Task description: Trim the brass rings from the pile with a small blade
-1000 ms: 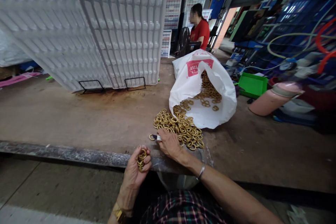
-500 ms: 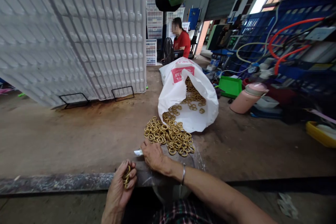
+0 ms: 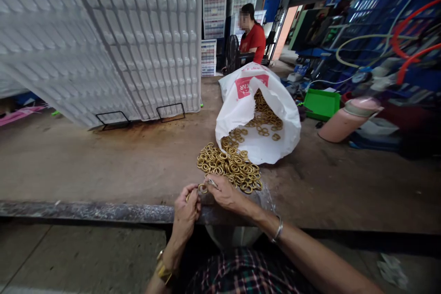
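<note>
My left hand is closed around a few brass-coloured rings, one of which, a ring, sticks up at the fingertips. Close beside that ring, my right hand grips a small knife-like tool with a short silvery blade; its handle is mostly hidden by the fingers. Just beyond both hands lies a heap of brass-coloured rings on the table. The heap runs back into the mouth of a white woven sack with red print, lying on its side with more rings inside.
White ribbed plastic trays stand on edge in black wire stands at left. A green tray and a pink bottle sit at right. The worn table edge is near me. A person in red sits behind the sack.
My left hand has risen and moved right to meet my right hand, a ring now between them. My right hand has turned the tool toward itself. The view has tilted down and left.
</note>
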A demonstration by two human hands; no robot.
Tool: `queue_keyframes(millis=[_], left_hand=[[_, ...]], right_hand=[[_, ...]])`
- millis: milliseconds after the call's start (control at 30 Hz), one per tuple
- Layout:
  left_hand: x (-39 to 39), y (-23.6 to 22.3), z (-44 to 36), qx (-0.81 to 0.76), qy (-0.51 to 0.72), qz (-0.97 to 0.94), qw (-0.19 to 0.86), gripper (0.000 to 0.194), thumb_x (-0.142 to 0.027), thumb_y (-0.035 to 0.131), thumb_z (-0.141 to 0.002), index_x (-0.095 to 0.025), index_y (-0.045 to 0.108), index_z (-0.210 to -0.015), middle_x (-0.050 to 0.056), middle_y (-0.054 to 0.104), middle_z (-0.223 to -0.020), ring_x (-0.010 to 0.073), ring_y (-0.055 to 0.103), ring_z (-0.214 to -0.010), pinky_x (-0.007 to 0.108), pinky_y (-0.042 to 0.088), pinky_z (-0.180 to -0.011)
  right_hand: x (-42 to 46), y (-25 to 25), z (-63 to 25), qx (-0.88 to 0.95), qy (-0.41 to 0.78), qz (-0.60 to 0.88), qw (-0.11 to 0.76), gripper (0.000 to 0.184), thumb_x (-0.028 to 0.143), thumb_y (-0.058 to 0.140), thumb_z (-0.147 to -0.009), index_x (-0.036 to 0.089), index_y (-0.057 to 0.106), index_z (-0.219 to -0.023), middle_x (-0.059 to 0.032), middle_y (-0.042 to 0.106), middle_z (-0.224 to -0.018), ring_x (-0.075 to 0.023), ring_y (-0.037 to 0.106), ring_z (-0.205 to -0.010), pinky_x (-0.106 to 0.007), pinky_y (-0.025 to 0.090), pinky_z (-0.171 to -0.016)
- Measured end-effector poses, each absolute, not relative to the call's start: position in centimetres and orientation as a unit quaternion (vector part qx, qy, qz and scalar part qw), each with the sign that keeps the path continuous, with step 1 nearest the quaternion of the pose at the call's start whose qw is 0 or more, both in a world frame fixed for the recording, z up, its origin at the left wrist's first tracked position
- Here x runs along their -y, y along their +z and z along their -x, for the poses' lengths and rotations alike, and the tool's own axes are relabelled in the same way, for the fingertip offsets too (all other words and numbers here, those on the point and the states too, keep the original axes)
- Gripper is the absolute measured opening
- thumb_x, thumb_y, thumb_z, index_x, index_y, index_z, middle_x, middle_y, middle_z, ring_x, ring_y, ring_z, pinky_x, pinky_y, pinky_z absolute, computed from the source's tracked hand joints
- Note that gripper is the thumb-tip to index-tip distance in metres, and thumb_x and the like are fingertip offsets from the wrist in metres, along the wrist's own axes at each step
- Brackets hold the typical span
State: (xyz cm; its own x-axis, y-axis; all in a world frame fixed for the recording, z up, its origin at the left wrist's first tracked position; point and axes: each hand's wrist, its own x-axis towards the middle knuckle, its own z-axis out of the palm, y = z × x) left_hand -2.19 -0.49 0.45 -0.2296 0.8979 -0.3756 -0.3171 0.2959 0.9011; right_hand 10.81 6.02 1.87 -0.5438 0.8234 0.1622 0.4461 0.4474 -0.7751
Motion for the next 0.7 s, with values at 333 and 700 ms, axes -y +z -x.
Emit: queue_keyframes(millis=[333,700], left_hand=[[0.9,0.8,-0.1,-0.577,0.493,-0.326,0.564,0.038,-0.050,0.060,-0.068,-0.018,0.052,-0.084,-0.008,0.044,-0.049,0.0043,0.035,-0.036,0.015,0.024,-0.035],[2.5,0.1,-2.3,-0.592,0.489,-0.448,0.458,0.022,-0.038,0.054,-0.078,-0.017,0.056,-0.079,-0.004,0.049,-0.055,0.0072,0.042,-0.047,0.018,0.033,-0.046]], right_hand=[[-4.2,1.9,-13.2,0.745,0.436,0.412,0.291,0.019,0.020,0.041,-0.082,0.015,0.052,-0.068,0.0034,0.049,-0.062,-0.0096,0.043,-0.061,-0.021,0.032,-0.059],[-2.1,0.7,-14.8,0.599,0.568,0.469,0.314,0.028,0.031,0.043,-0.080,0.016,0.046,-0.056,0.0061,0.040,-0.047,-0.0067,0.035,-0.045,-0.018,0.028,-0.046]])
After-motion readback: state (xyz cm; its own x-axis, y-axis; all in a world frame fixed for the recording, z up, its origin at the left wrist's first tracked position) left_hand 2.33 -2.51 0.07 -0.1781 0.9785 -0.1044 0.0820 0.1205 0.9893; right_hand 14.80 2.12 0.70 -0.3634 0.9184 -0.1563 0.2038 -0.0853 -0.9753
